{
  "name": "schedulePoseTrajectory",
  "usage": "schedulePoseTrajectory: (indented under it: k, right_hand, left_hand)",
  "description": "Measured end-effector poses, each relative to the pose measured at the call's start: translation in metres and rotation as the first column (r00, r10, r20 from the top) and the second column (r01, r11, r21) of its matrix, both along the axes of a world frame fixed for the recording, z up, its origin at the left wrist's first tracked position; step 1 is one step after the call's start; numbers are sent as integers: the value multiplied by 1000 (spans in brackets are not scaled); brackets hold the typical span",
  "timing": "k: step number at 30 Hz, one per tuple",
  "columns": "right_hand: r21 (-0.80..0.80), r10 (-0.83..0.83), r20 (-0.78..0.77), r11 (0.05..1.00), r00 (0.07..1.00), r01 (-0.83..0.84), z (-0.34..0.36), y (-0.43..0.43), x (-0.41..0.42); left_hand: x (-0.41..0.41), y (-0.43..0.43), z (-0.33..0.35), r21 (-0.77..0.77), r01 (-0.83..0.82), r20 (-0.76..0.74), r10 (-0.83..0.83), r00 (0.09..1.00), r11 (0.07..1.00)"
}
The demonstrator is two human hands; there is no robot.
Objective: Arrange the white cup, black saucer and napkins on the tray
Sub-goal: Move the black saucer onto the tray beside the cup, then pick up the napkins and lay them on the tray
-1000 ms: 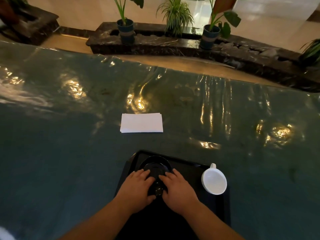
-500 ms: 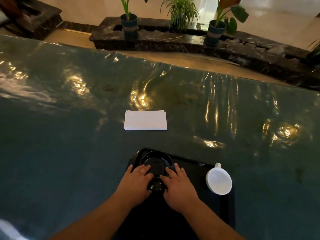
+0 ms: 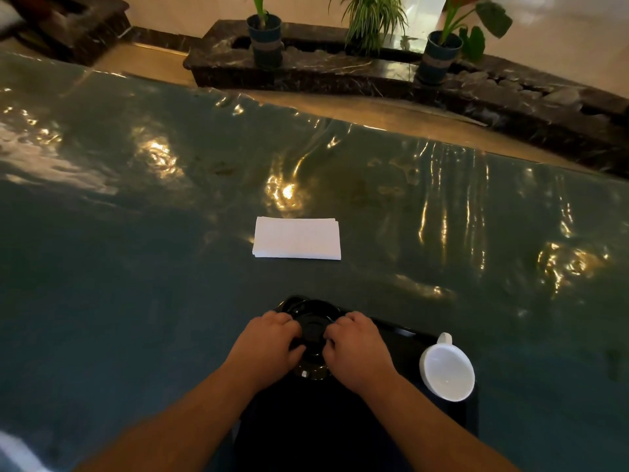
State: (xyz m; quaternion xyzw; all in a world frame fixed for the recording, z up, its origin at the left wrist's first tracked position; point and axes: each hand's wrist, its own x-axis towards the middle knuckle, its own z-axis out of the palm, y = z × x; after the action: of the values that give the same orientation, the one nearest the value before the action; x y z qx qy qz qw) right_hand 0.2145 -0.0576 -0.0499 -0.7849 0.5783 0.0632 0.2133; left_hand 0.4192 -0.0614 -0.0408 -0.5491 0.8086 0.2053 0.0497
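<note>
Now both hands (image 3: pixel 315 345) on black saucer (image 3: pixel 315 320)

One cup (image 3: pixel 447 373), one saucer (image 3: pixel 313 318), three potted plants (image 3: pixel 265 39).

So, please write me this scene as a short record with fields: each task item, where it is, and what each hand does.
saucer: black saucer, on the far left part of the tray
tray: black tray, on the green table
cup: white cup, at the tray's right edge, handle pointing away
napkins: white napkins, stacked on the table beyond the tray
left hand: fingers on the saucer's left side
right hand: fingers on the saucer's right side
</note>
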Motion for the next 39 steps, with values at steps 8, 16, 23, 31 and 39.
schedulePoseTrajectory:
  k: [8, 16, 23, 31, 39]
  right_hand:
    - [166, -357, 326, 933, 875, 318, 22, -69, 0]
    - [523, -766, 360, 639, 533, 564, 28, -141, 6]
    - [732, -923, 332, 382, 194, 564, 12, -162, 5]
    - [828, -938, 334, 245, -93, 505, 4, -172, 13]
    - [839, -943, 280, 150, -179, 523, 21, -178, 28]
  left_hand:
    - [36, -56, 2, 133, -427, -198, 446, 873, 895]
    - [46, -123, 13, 517, -664, -351, 841, 412, 541]
    - [53, -150, 9, 747, -555, -280, 931, 236, 365]
    - [52, -159, 8, 853, -467, -285, 958, -44, 232]
    - [43, -162, 4, 832, -543, -248, 950, -191, 108]
